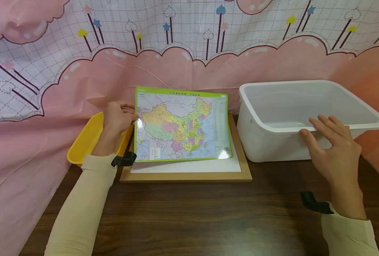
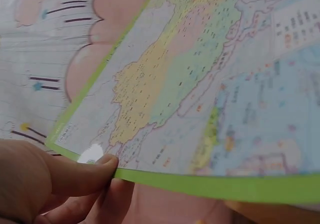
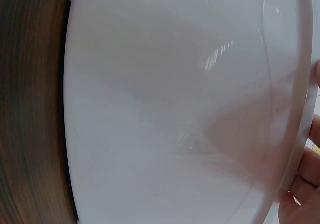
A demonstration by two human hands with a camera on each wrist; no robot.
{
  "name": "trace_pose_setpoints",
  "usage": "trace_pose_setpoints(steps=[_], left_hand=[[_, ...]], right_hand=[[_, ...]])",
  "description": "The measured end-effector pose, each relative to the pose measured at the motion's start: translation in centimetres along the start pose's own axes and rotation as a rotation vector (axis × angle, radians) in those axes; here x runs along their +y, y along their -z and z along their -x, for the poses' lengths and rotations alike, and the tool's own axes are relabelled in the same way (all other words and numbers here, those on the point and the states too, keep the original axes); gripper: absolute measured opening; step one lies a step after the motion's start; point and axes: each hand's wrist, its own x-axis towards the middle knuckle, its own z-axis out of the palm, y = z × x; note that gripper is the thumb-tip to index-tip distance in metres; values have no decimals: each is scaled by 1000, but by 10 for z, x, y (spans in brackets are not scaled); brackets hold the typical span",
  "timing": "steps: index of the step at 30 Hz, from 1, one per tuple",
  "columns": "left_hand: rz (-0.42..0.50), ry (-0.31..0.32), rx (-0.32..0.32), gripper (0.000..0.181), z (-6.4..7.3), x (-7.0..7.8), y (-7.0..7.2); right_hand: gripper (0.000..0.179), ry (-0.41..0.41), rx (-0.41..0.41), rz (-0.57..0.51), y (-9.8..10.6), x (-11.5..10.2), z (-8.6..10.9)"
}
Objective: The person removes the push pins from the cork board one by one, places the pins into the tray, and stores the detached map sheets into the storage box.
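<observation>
Left hand: the left hand point(image 1: 117, 117) pinches the left edge of the map point(image 1: 181, 124), thumb on top and fingers point(image 2: 112, 204) under, as the left wrist view shows.
Map: one laminated sheet with a green border, tilted up from the hand's side, its lower edge over the board point(image 1: 186, 176) that lies just right of the hand.
Right hand: the right hand point(image 1: 331, 149) lies spread, fingers straight, against the near rim of the tub point(image 1: 311, 121); it grips nothing.
Tub: one white tub, standing on the surface point(image 1: 189, 217) directly ahead of the right hand, well right of the left hand.
Tray: one yellow tray point(image 1: 83, 140) under and behind the left hand, partly hidden by it.
Backdrop: one pink patterned cloth point(image 1: 48, 71) beyond both hands.
Count: two hands, one map, one board, one tub, one tray.
Risk, map: held by one edge only, the slick sheet may sag or slip from the pinch and drop onto the board or tray.
Risk, tub: it looks light; a push from flat fingers may slide it away across the surface rather than steady it.
</observation>
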Motion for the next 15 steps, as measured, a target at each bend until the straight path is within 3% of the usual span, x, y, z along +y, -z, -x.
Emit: trace_pose_setpoints(steps=[15], left_hand=[[114, -23, 140, 36, 8, 35, 33]], right_hand=[[45, -13, -12, 4, 0, 0, -1]])
